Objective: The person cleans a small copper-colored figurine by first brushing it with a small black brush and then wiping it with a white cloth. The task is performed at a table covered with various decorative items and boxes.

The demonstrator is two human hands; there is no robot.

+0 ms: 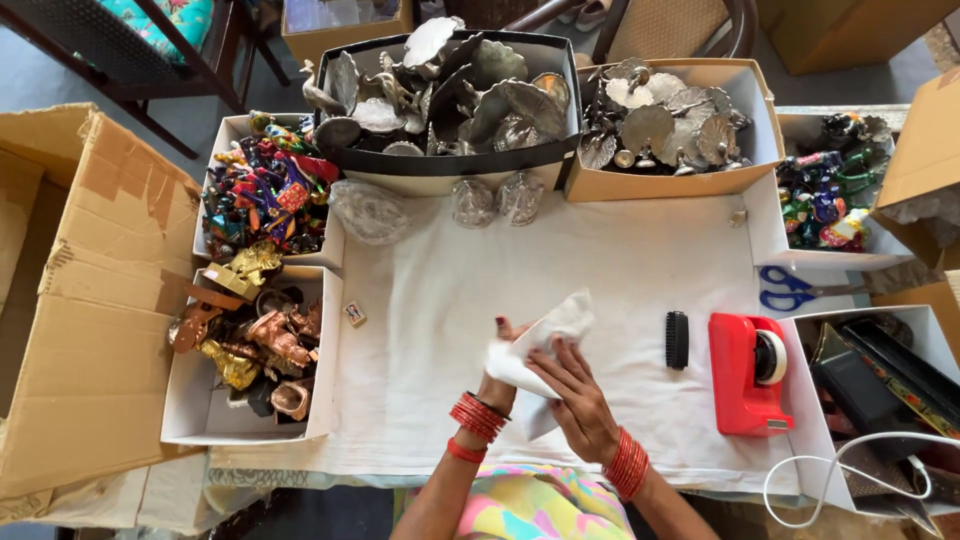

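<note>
Hands (545, 385) wrapping white paper (540, 345), open cloth (600, 260) ahead

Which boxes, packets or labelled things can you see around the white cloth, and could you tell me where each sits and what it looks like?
Large brown cardboard box: far left, flaps open.
Black tray box: top centre, heaped with silver metal pieces.
Tan box: right of it, more silver pieces.
White box: left edge, copper and brass figures.
Small printed packet: on the white cloth, beside that box.
</note>
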